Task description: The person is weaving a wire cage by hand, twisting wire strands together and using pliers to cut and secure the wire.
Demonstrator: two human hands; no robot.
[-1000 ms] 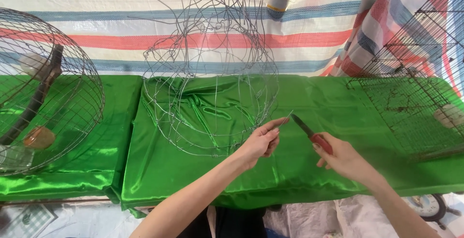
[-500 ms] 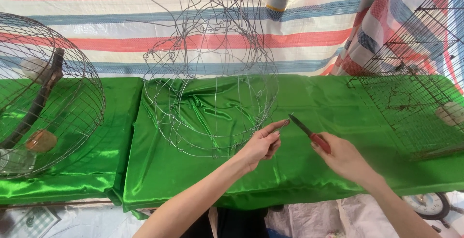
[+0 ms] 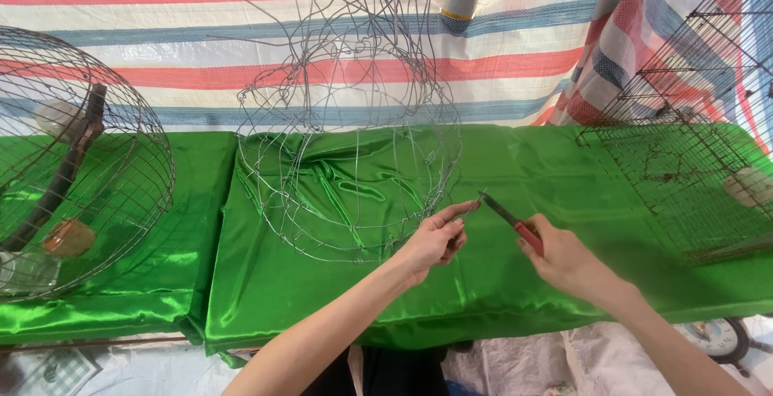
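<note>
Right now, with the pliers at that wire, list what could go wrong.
1. The left hand pinches the wire end right beside the tips of the red-handled pliers in the right hand; a slip could nip a finger.
2. The unfinished wire frame bristles with loose ends up top that could spring or scratch.
3. Wire ends resting on the green satin cloth may snag it.

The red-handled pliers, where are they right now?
In the right hand, the red-handled pliers point at the left hand's fingertips, beside the wire frame on the green cloth.
</note>
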